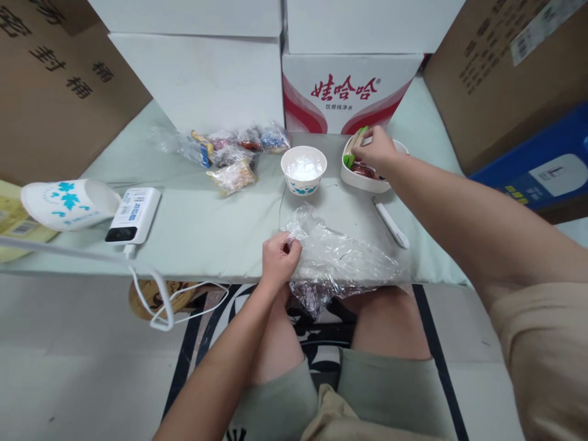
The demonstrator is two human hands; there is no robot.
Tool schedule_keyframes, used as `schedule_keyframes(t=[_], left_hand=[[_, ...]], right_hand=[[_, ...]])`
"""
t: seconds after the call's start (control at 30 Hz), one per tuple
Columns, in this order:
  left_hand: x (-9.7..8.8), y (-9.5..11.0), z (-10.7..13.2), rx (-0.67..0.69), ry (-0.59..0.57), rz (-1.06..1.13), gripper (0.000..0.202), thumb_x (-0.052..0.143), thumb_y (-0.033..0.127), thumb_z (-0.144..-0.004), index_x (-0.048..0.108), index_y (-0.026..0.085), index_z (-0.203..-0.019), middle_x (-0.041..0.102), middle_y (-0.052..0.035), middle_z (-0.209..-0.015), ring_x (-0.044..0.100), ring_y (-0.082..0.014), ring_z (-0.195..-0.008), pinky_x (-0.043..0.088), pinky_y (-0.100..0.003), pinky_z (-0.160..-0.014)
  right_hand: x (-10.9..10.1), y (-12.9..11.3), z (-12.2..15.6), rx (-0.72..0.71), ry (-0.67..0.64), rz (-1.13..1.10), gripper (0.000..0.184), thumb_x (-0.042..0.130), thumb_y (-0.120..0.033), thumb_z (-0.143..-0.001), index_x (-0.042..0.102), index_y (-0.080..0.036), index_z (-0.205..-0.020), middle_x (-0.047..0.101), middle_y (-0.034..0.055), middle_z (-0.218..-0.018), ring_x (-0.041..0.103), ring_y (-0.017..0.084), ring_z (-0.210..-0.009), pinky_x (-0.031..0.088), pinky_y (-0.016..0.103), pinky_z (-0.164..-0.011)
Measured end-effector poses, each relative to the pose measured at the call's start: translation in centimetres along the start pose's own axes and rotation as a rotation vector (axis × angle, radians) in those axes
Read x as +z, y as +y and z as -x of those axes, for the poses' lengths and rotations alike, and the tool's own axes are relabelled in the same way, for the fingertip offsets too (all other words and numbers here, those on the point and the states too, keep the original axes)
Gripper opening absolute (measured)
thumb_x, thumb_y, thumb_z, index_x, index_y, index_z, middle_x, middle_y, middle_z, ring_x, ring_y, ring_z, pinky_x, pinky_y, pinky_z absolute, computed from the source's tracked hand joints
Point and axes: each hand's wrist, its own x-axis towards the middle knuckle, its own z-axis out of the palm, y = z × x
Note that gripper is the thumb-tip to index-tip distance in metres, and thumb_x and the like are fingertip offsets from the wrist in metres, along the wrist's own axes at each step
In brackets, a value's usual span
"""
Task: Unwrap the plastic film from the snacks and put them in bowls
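Observation:
My left hand [279, 258] pinches the edge of a crumpled clear plastic bag [340, 260] that lies at the table's front edge and hangs over my knees. My right hand [375, 150] reaches into a white oval dish [362, 179] at the back right, its fingers closed among green and tan pieces; what they grip is hidden. A white paper bowl [304, 171] with a blue pattern and something white inside stands left of the dish. A thin dark thread [280, 205] runs from near the bowl toward my left hand.
Several small clear bags of coloured bits [232, 153] lie at the back. A white pen-like tool [391, 223] lies right of the plastic. A power bank [133, 214] with a cable and a tipped bowl [68, 202] sit left. Cardboard boxes [351, 92] wall the table.

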Motion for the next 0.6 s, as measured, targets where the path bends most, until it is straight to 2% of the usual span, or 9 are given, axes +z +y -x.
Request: schedule_keyframes(t=[0.13, 0.27, 0.33, 0.43, 0.6], left_hand=[[0.01, -0.02, 0.02, -0.002, 0.002, -0.009, 0.030, 0.051, 0.023, -0.079, 0.036, 0.021, -0.052, 0.036, 0.0043, -0.050, 0.035, -0.0105, -0.051, 0.029, -0.027, -0.054], [0.00, -0.01, 0.03, -0.010, -0.006, -0.021, 0.031, 0.051, 0.024, -0.079, 0.035, 0.021, -0.053, 0.036, 0.0040, -0.051, 0.036, -0.0108, -0.052, 0.030, -0.026, -0.054], [0.00, 0.01, 0.04, -0.010, -0.004, -0.020, 0.031, 0.051, 0.024, -0.079, 0.034, 0.021, -0.053, 0.035, 0.0043, -0.051, 0.035, -0.0106, -0.052, 0.029, -0.026, -0.054], [-0.01, 0.05, 0.07, -0.012, 0.001, -0.017, 0.031, 0.051, 0.023, -0.078, 0.033, 0.021, -0.053, 0.034, 0.0046, -0.051, 0.034, -0.0106, -0.052, 0.029, -0.027, -0.054], [-0.01, 0.07, 0.06, -0.011, 0.004, -0.018, 0.031, 0.050, 0.024, -0.079, 0.033, 0.021, -0.053, 0.034, 0.0046, -0.051, 0.034, -0.0104, -0.051, 0.029, -0.027, -0.054]], right_hand=[[-0.04, -0.36, 0.65, -0.031, -0.058, 0.116, 0.049, 0.070, -0.029, -0.078, 0.054, -0.024, -0.124, 0.068, 0.0155, -0.121, 0.067, 0.033, -0.106, 0.059, 0.049, -0.083], [0.06, -0.13, 0.45, -0.071, -0.096, 0.182, 0.047, 0.069, -0.032, -0.081, 0.056, -0.018, -0.124, 0.069, 0.0183, -0.121, 0.068, 0.034, -0.103, 0.058, 0.052, -0.081], [0.14, -0.01, 0.25, -0.075, -0.107, 0.201, 0.040, 0.068, -0.032, -0.083, 0.059, -0.018, -0.120, 0.070, 0.0168, -0.120, 0.068, 0.033, -0.104, 0.057, 0.051, -0.084], [0.30, 0.08, 0.08, -0.042, -0.116, 0.179, 0.028, 0.065, -0.032, -0.086, 0.064, -0.024, -0.113, 0.072, 0.0120, -0.119, 0.069, 0.030, -0.103, 0.058, 0.049, -0.086], [0.58, 0.35, 0.11, 0.001, -0.101, 0.135, 0.037, 0.065, -0.035, -0.089, 0.062, -0.022, -0.124, 0.074, 0.0111, -0.116, 0.069, 0.028, -0.099, 0.057, 0.045, -0.088]])
